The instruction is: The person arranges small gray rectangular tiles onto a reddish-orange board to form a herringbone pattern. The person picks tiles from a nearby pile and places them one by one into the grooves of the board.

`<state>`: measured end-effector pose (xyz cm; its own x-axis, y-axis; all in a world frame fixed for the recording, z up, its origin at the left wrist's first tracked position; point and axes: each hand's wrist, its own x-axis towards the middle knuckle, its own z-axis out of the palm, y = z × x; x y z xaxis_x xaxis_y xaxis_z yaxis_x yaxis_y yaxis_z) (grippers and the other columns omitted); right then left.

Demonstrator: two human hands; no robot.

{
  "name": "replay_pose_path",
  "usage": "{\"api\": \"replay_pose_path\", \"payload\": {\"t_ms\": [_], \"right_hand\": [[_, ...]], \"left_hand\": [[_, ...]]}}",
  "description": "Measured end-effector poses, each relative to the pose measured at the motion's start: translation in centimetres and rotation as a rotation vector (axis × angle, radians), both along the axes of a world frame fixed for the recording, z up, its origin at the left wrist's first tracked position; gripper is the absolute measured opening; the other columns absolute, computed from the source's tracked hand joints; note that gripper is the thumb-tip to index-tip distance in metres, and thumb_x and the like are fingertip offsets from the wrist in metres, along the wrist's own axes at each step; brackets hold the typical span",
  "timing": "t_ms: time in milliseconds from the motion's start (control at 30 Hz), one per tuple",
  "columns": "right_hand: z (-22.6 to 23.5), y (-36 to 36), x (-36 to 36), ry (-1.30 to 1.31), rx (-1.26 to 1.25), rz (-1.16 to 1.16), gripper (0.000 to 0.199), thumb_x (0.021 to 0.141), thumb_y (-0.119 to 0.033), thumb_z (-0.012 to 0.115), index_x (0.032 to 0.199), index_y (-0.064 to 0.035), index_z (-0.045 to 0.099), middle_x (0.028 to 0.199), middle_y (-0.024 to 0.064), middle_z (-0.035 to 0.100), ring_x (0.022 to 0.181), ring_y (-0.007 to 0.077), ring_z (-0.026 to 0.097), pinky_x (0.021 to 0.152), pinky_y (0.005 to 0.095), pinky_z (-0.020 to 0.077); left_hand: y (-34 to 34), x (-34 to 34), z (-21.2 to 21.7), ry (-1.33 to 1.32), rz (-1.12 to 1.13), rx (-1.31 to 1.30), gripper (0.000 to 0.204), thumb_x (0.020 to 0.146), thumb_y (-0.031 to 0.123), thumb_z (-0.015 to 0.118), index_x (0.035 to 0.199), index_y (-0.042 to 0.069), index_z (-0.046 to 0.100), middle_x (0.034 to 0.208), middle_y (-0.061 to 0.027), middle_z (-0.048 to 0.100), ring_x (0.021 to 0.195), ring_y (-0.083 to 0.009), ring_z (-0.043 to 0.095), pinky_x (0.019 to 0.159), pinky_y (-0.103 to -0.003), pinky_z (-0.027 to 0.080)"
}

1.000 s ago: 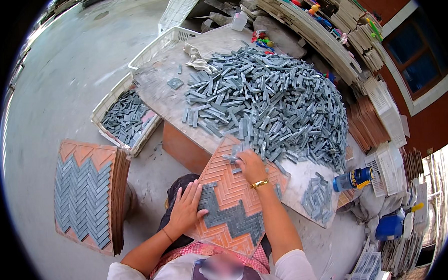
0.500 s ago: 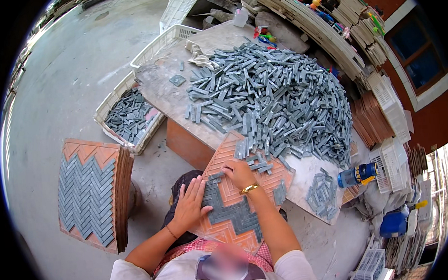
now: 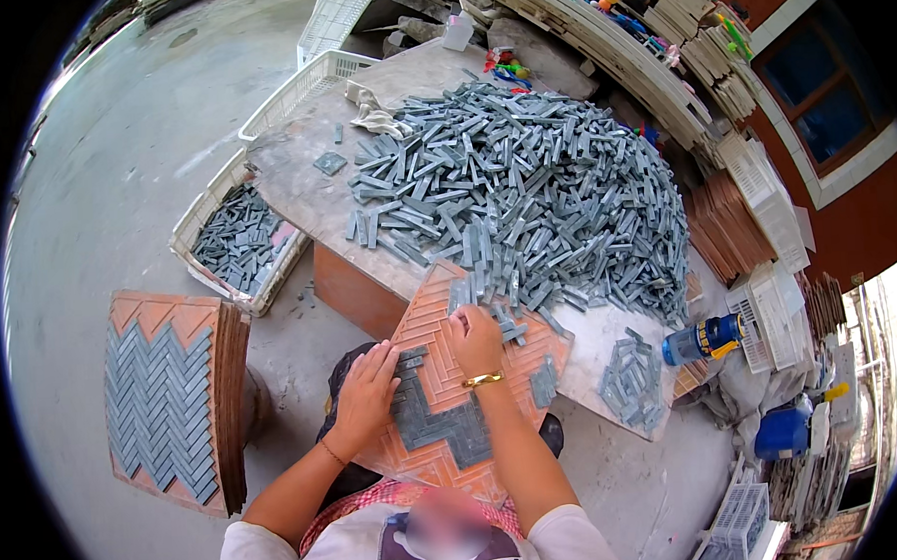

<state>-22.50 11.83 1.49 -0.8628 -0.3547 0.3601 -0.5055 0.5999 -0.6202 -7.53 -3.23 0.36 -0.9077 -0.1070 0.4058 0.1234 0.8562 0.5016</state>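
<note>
- Grey tiles (image 3: pixel 514 326) lie loose beside the right hand (image 3: pixel 476 341); its fingers bunch together, and I cannot tell whether they pinch one.
- Left hand (image 3: pixel 366 392) lies flat, fingers straight, on the left edge of the orange board (image 3: pixel 441 375).
- Board, partly tiled, overlaps the near edge of the table (image 3: pixel 299 171).
- Tile pile (image 3: pixel 535 186) covers the table's middle.

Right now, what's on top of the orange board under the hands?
On the orange board are dark strips in a zigzag and loose lighter strips. The left hand and right hand hide what's beneath them.
</note>
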Motion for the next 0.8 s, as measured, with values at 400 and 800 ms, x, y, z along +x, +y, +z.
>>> {"api": "replay_pose_path", "payload": {"t_ms": [400, 800], "right_hand": [[1.4, -1.2, -0.6, 0.020, 0.402, -0.214, 0.017, 0.078, -0.017, 0.068, 0.082, -0.0043, 0.058, 0.080, 0.0139, 0.059, 0.074, 0.0340, 0.062, 0.061, 0.0457, 0.0511], [1.1, 1.1, -1.8, -0.801, -0.267, 0.220, 0.013, 0.087, -0.007, 0.057, 0.092, 0.0007, 0.065, 0.077, 0.0026, 0.064, 0.059, 0.0085, 0.060, 0.050, 0.0224, 0.0471]], "left_hand": [[-0.6, -2.5, -0.3, 0.032, -0.002, 0.245, 0.015, 0.075, 0.003, 0.063, 0.090, 0.004, 0.066, 0.089, -0.0071, 0.058, 0.086, -0.0275, 0.055, 0.074, -0.036, 0.047], [-0.2, -0.7, -0.1, 0.074, 0.003, 0.216, 0.027, 0.078, 0.000, 0.060, 0.105, 0.000, 0.063, 0.099, -0.0112, 0.060, 0.094, -0.0304, 0.055, 0.082, -0.038, 0.046]]}}
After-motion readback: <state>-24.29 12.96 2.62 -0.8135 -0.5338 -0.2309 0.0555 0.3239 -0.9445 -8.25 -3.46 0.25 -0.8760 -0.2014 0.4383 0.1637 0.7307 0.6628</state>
